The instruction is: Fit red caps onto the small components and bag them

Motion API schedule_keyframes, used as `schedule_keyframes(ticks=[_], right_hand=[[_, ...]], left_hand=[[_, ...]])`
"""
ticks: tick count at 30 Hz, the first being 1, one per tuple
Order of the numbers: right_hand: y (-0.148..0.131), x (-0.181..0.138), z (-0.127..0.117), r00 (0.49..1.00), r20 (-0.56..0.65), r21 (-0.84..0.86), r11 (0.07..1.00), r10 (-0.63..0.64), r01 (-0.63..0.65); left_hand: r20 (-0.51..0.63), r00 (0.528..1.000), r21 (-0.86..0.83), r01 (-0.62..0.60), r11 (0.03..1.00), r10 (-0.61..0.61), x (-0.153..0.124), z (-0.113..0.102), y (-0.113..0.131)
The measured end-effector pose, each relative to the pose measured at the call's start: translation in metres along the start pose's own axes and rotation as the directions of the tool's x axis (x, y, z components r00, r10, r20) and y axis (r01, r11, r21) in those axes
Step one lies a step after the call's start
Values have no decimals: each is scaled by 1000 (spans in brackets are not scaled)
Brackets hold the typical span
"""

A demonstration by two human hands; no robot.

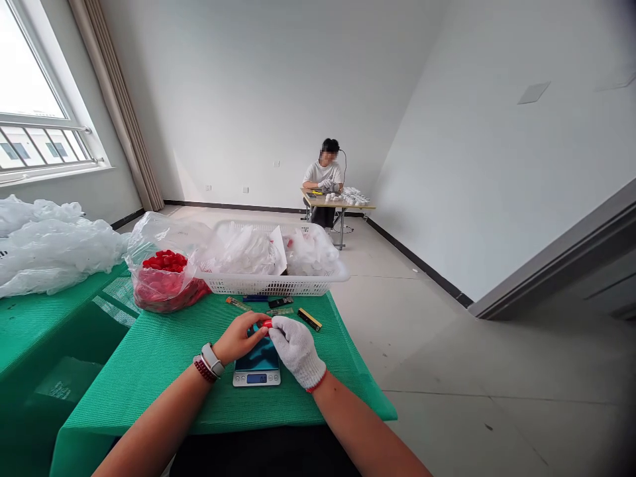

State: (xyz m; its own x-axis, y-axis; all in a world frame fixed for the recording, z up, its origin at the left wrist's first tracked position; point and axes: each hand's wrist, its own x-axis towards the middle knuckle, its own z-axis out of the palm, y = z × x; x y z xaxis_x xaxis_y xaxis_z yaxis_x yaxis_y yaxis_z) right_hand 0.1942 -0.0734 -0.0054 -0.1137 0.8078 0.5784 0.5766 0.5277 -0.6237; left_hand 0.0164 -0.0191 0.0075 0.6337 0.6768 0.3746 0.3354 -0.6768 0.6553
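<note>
Above a small digital scale [257, 379], both my hands meet at a small red piece [267, 324], too small for me to tell its kind. My left hand [242, 336], bare with a watch and beads at the wrist, pinches the piece from its left. My right hand [294, 344], in a white knit glove, closes on its other end. The scale's display seems to read 0.0. To the left, an open clear plastic bag [166, 285] holds many similar red pieces.
A white plastic basket [268, 286] full of clear bags stands at the table's back. Before it lie a yellow-and-black box [309, 318], a black object [281, 302] and a box cutter [238, 303]. Clear plastic bags [59, 245] pile up at left. Another person [322, 173] sits at a far table.
</note>
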Motion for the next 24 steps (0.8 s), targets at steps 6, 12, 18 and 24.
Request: schedule_keyframes(ticks=[6, 12, 18, 24], right_hand=[[6, -4, 4, 991, -125, -47, 998, -46, 41], [-4, 17, -9, 992, -127, 7, 1000, -26, 28], [-33, 98, -28, 961, 147, -265, 926, -236, 268], [-31, 208, -1, 962, 76, -297, 915, -262, 273]], left_hand=[[-61, 996, 81, -57, 995, 62, -2, 0, 2], [-217, 976, 60, 47, 997, -32, -1, -9, -6], [-307, 945, -103, 87, 991, -115, -2, -23, -14], [-333, 924, -202, 125, 972, -188, -1, -23, -18]])
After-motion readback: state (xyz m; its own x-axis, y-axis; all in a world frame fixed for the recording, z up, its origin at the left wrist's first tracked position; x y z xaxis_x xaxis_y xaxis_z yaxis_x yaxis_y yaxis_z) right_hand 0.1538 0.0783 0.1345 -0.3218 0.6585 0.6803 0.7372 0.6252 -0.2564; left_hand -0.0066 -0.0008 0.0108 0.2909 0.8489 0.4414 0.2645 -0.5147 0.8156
